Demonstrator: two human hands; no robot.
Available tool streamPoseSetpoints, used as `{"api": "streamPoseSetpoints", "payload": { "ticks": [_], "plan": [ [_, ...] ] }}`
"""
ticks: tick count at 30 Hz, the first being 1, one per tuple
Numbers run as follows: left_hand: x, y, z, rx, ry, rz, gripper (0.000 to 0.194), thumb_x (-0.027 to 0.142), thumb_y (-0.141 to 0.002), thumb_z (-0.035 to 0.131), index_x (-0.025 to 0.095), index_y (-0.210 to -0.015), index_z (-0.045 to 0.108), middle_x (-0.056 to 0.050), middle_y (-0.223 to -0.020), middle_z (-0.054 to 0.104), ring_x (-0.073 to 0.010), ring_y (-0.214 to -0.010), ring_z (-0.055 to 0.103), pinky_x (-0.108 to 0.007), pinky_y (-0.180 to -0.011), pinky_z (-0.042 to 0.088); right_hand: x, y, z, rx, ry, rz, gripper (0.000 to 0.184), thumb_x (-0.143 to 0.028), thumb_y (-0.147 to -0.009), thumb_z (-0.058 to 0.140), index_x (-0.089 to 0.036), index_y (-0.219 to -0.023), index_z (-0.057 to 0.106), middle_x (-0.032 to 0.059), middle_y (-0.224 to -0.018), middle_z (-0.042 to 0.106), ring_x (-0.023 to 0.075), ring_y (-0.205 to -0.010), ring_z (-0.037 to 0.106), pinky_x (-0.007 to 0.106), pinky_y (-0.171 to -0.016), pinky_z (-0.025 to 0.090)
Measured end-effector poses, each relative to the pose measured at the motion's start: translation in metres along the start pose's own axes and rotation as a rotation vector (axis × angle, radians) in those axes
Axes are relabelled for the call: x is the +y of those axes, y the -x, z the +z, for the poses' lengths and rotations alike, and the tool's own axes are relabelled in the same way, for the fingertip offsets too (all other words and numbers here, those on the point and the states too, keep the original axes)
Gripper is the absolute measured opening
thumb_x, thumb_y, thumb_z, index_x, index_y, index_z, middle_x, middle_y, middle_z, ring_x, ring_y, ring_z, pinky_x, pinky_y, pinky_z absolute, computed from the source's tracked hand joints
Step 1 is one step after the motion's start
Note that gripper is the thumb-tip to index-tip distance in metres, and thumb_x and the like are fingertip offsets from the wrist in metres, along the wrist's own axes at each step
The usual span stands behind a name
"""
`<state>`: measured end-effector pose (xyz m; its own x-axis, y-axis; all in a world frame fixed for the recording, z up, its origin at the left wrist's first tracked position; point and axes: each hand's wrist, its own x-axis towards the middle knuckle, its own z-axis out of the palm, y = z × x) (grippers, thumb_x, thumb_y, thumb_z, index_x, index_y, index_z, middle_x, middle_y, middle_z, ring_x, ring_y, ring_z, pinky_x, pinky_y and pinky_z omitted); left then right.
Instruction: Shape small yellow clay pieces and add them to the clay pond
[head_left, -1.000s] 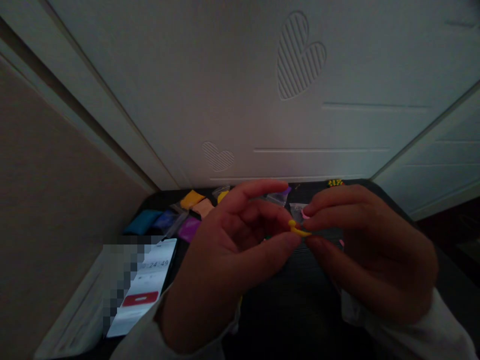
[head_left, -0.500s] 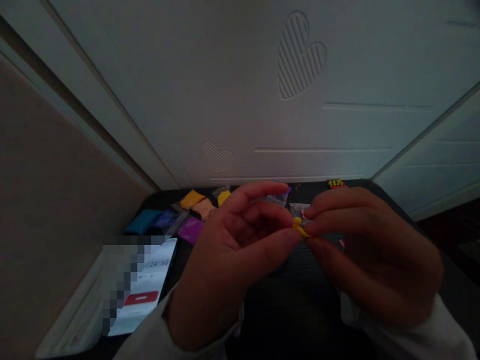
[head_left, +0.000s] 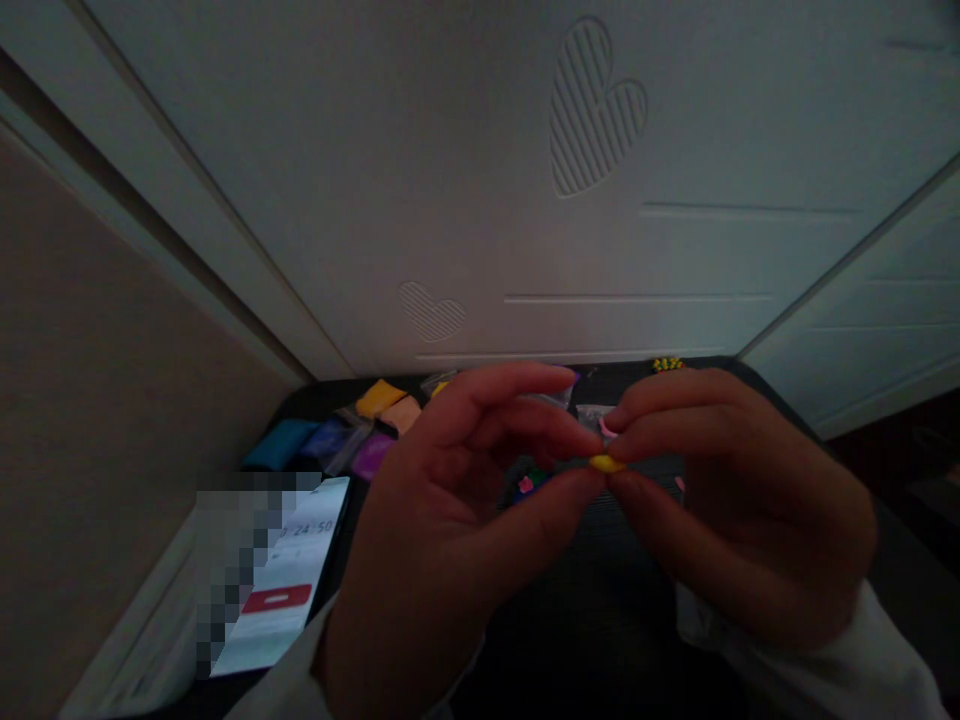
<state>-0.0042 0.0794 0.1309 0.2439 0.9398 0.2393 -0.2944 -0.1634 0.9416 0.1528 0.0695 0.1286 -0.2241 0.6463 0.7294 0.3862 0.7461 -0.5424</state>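
Pinching the yellow piece (head_left: 606, 464) from both sides here, clamping its left end in the left hand (head_left: 450, 510) and its right end in the right hand (head_left: 750, 510); running its long axis crosswise, roughly along the tabletop's (head_left: 592, 560) back edge, hovering above, right of centre, sitting equally near both!

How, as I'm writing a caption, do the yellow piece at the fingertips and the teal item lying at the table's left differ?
Size: the yellow piece looks much smaller than the teal item.
Place: the yellow piece is pinched between the left hand and right hand; the teal item rests on the dark table.

Both look mostly one colour.
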Motion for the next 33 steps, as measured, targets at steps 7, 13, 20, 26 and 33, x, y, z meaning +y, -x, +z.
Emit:
{"api": "streamPoseSetpoints", "payload": {
  "ticks": [7,13,20,26,33],
  "plan": [
    [0.0004,0.0005,0.0003,0.000,-0.022,0.015,0.036,0.006,-0.067,0.064,0.027,-0.095,0.056,0.007,-0.076,0.065,-0.0074,-0.076,0.061,-0.016,-0.075,0.049,0.0018,-0.0004,0.0016,0.002,-0.055,0.012,0.021,-0.003,-0.066,0.061,-0.011,-0.085,0.060,0.0054,-0.087,0.058,0.0137,-0.084,0.054,0.028,-0.072,0.045],
    [0.0017,0.0013,0.0000,-0.017,-0.042,0.012,0.038,0.005,-0.067,0.064,0.027,-0.097,0.055,0.007,-0.078,0.065,-0.0079,-0.077,0.060,-0.017,-0.076,0.048,0.0024,0.0007,0.0015,0.000,-0.061,0.006,0.023,-0.002,-0.066,0.060,-0.011,-0.086,0.059,0.0051,-0.088,0.058,0.0139,-0.084,0.054,0.028,-0.071,0.045],
    [0.0026,-0.0003,-0.0017,-0.021,-0.054,0.003,0.036,0.006,-0.065,0.065,0.026,-0.094,0.056,0.007,-0.076,0.065,-0.0076,-0.078,0.061,-0.017,-0.076,0.048,0.0012,0.0008,0.0017,-0.023,-0.095,0.022,0.018,-0.005,-0.068,0.059,-0.010,-0.086,0.059,0.0051,-0.088,0.058,0.0130,-0.084,0.054,0.027,-0.071,0.045],
    [0.0031,0.0002,-0.0014,-0.008,-0.099,0.031,0.038,0.004,-0.066,0.064,0.026,-0.096,0.056,0.007,-0.077,0.066,-0.0074,-0.079,0.061,-0.017,-0.078,0.048,0.0022,0.0008,0.0012,-0.018,-0.091,0.032,0.018,-0.004,-0.068,0.059,-0.010,-0.084,0.059,0.0051,-0.088,0.058,0.0128,-0.084,0.054,0.027,-0.071,0.045],
    [0.0055,0.0002,0.0000,0.004,-0.136,0.040,0.036,0.005,-0.066,0.065,0.025,-0.094,0.056,0.007,-0.075,0.065,-0.0067,-0.076,0.061,-0.016,-0.074,0.048,0.0029,0.0006,0.0024,-0.003,-0.103,0.029,0.018,-0.006,-0.068,0.059,-0.012,-0.085,0.059,0.0054,-0.087,0.058,0.0142,-0.084,0.055,0.029,-0.072,0.045]
  ]
}}
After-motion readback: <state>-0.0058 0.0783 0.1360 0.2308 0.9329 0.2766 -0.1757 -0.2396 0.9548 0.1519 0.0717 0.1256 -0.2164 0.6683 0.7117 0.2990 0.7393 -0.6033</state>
